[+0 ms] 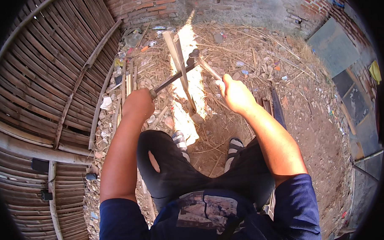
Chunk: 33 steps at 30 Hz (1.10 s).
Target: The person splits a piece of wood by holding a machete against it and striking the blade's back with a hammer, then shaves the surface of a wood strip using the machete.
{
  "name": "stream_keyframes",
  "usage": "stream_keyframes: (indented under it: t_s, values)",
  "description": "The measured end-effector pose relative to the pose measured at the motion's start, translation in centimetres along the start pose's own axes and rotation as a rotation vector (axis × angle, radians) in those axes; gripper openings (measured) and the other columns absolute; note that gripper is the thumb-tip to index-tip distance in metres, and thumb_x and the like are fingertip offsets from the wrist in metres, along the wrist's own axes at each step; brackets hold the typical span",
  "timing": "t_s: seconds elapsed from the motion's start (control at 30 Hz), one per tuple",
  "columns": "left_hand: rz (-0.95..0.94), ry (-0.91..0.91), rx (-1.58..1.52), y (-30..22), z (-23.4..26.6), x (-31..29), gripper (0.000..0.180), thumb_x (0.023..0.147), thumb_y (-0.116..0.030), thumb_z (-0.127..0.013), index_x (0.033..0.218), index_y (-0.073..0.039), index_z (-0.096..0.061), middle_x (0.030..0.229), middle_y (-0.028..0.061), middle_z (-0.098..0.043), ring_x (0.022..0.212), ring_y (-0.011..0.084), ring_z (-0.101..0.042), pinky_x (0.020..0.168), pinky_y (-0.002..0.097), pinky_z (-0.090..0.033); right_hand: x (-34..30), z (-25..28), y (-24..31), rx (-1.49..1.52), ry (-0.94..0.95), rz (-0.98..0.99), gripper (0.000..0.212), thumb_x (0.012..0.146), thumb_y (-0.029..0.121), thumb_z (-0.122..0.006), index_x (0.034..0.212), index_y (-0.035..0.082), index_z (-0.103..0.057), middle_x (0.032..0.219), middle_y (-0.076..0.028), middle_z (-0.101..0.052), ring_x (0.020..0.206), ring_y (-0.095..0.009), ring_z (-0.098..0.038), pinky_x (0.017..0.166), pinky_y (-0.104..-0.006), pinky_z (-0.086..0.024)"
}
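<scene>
My left hand [138,103] is closed around the handle of a long dark-bladed machete [168,82]. Its blade slants up to the right and crosses a pale upright piece of split bamboo or wood [174,48], whose top is parted in two. My right hand [237,94] grips the light wooden handle of a hammer [209,69]. The dark hammer head is at the far end of the blade; I cannot tell whether they touch. The lower tip of the split piece stands on the ground beyond my feet, near a small stone [197,118].
A slatted bamboo wall [68,77] rises on the left, a brick wall [213,7] at the back. Straw, stones and litter cover the dirt ground [311,137]. Boards [335,45] lean at the right. My sandalled feet [234,150] are below the split piece, in a strip of sunlight.
</scene>
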State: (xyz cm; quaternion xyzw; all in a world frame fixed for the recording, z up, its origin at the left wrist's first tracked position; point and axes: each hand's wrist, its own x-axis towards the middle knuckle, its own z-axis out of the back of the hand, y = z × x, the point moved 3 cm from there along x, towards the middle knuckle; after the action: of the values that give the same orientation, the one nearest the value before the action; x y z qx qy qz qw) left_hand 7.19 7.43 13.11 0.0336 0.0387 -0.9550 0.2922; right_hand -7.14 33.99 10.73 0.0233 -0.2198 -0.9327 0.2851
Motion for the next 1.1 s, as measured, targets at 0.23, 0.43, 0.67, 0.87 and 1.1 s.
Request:
stream_keyframes:
  t_s: [0.23,0.43,0.67,0.87,1.1]
  values:
    - [-0.035,-0.057,-0.037,0.8,-0.9,0.1,0.023,0.084,-0.014,-0.066,0.102,0.0,-0.071,0.098,0.0255,-0.072,0.096,0.0421,-0.07,0.088,0.0504,-0.056,1.3,7.3,1.0,0.388,-0.384,0.06,0.048,0.108,0.045,-0.044,0.105,-0.001,-0.059,0.081,-0.028,-0.066,0.081,-0.048,-0.066,0.072,-0.0546,-0.049]
    - [-0.009,-0.002,-0.019,-1.4,-0.6,0.5,0.022,0.088,-0.014,-0.066,0.107,-0.005,-0.074,0.109,0.0215,-0.073,0.104,0.0376,-0.071,0.091,0.0473,-0.057,0.3,-1.9,-2.3,0.014,-0.028,-0.005,0.045,0.109,0.044,-0.042,0.112,0.001,-0.056,0.08,-0.028,-0.068,0.084,-0.049,-0.068,0.075,-0.054,-0.052]
    - [0.026,0.023,-0.005,0.1,-1.2,0.6,0.024,0.09,-0.013,-0.064,0.112,-0.006,-0.072,0.112,0.0204,-0.073,0.106,0.0367,-0.071,0.092,0.0473,-0.057,1.2,6.5,1.0,0.234,-0.216,0.035,0.044,0.109,0.041,-0.042,0.109,-0.001,-0.055,0.077,-0.027,-0.067,0.081,-0.048,-0.069,0.072,-0.055,-0.052]
    - [0.005,0.031,0.004,-0.6,-1.0,0.9,0.024,0.09,-0.013,-0.062,0.111,-0.006,-0.073,0.113,0.0201,-0.073,0.108,0.0366,-0.07,0.093,0.0472,-0.057,0.0,2.3,0.4,0.292,-0.314,-0.032,0.04,0.109,0.039,-0.042,0.12,0.001,-0.048,0.075,-0.027,-0.065,0.074,-0.048,-0.068,0.068,-0.0549,-0.051]
    - [0.024,0.063,0.005,-0.4,-0.7,0.6,0.025,0.09,-0.013,-0.064,0.112,-0.007,-0.074,0.112,0.0198,-0.073,0.106,0.0358,-0.071,0.092,0.0463,-0.057,2.2,1.4,-1.0,0.139,-0.117,0.055,0.044,0.109,0.041,-0.044,0.103,-0.001,-0.057,0.08,-0.026,-0.068,0.081,-0.045,-0.069,0.073,-0.0558,-0.051]
